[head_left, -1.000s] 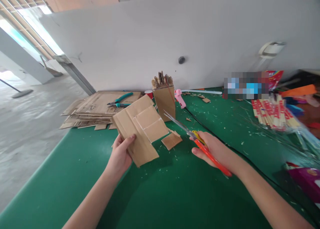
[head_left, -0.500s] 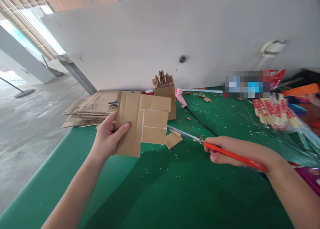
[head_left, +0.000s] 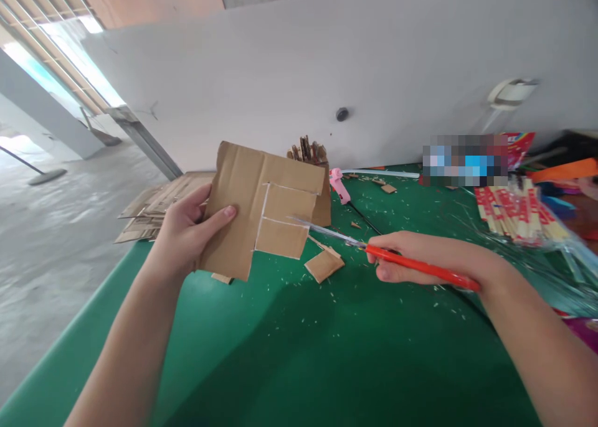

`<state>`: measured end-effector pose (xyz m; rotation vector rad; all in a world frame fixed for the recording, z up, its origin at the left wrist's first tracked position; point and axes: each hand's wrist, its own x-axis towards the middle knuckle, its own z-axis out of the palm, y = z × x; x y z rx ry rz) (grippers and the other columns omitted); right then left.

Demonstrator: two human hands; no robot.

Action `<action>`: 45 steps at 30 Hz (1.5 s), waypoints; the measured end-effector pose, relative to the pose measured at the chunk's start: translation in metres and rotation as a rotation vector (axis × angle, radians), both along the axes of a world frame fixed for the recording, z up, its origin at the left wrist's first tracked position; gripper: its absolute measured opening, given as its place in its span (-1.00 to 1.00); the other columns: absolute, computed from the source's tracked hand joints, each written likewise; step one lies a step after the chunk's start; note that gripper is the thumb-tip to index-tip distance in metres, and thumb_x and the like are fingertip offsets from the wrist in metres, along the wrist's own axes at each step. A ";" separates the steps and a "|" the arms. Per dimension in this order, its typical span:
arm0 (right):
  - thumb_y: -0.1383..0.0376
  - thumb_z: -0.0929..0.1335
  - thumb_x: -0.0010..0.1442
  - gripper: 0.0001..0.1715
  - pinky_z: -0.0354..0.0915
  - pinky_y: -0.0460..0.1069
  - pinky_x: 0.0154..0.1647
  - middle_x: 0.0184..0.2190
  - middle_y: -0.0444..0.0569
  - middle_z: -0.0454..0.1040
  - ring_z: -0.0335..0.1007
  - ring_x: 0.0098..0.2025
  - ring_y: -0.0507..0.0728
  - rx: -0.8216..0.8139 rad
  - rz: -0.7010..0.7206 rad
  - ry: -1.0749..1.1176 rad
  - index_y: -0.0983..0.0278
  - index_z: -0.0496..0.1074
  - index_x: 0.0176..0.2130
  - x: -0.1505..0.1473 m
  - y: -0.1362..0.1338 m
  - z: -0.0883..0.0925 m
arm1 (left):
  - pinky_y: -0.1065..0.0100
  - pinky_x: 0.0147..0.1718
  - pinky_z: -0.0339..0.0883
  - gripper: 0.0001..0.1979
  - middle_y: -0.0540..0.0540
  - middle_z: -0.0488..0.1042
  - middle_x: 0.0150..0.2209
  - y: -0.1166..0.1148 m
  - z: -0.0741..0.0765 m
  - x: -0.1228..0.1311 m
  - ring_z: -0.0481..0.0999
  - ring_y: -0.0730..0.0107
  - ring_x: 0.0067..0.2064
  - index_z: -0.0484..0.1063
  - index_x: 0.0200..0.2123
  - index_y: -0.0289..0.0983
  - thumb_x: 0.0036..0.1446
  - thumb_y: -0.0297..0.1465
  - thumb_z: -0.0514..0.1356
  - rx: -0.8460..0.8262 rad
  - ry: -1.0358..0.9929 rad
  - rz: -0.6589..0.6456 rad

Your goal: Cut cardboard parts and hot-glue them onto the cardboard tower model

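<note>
My left hand (head_left: 191, 228) grips a brown piece of cardboard (head_left: 238, 190) by its left side, thumb on top and the other fingers behind. White lines drawn on the cardboard mark out two small rectangles at its right part. In my right hand (head_left: 411, 253) is a pair of scissors with red handles (head_left: 425, 268). Their blades reach left onto the right edge of the cardboard, along the middle white line. Below the blades, a small cut cardboard piece (head_left: 324, 265) lies on the green table.
A stack of flat cardboard (head_left: 159, 203) stands at the table's left edge. Behind are a cardboard box (head_left: 322, 197) holding brown strips and a pink glue gun (head_left: 339, 187) with a black cord. Packaged sticks (head_left: 507, 212) and thin wires lie right. Scraps dot the green table (head_left: 299, 365).
The cardboard has come up and tilted clockwise in my left hand. My right hand has moved left with the scissors, and the blades now reach further over the cardboard.
</note>
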<state>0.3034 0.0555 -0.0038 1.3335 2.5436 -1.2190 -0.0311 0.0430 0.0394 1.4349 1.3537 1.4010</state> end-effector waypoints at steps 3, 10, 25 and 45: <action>-0.14 0.26 0.12 -0.54 0.05 -0.07 -0.59 -0.52 -0.17 0.25 0.11 -0.57 -0.01 0.007 -0.004 -0.014 0.20 0.24 -0.37 -0.002 0.000 0.000 | 0.44 -0.51 0.45 -0.44 -0.09 0.56 -0.37 0.000 0.000 -0.001 0.53 0.33 -0.39 0.44 -0.03 -0.34 -0.14 -0.28 0.38 -0.026 0.008 0.011; -0.09 0.29 0.10 -0.57 0.05 -0.08 -0.55 -0.50 -0.17 0.26 0.14 -0.54 0.00 -0.005 -0.002 -0.024 0.21 0.24 -0.37 -0.006 0.001 0.002 | 0.36 -0.49 0.50 -0.50 -0.13 0.59 -0.30 0.002 -0.005 0.000 0.56 0.27 -0.39 0.45 -0.06 -0.28 -0.10 -0.25 0.36 -0.099 0.002 -0.070; -0.12 0.30 0.08 -0.54 0.03 -0.08 -0.55 -0.51 -0.18 0.23 0.09 -0.54 -0.01 -0.008 -0.026 -0.062 0.21 0.24 -0.38 -0.005 0.001 0.005 | 0.38 -0.47 0.50 -0.51 -0.11 0.59 -0.32 0.002 -0.008 0.003 0.57 0.30 -0.40 0.44 -0.08 -0.28 -0.11 -0.26 0.37 -0.083 -0.027 -0.034; -0.12 0.29 0.09 -0.56 0.03 -0.08 -0.56 -0.53 -0.20 0.23 0.11 -0.54 0.00 0.060 -0.038 -0.096 0.20 0.22 -0.41 -0.003 0.004 0.000 | 0.40 -0.45 0.48 -0.57 -0.09 0.58 -0.28 0.008 -0.018 -0.003 0.57 0.30 -0.36 0.43 -0.05 -0.22 -0.04 -0.29 0.34 -0.088 -0.004 -0.107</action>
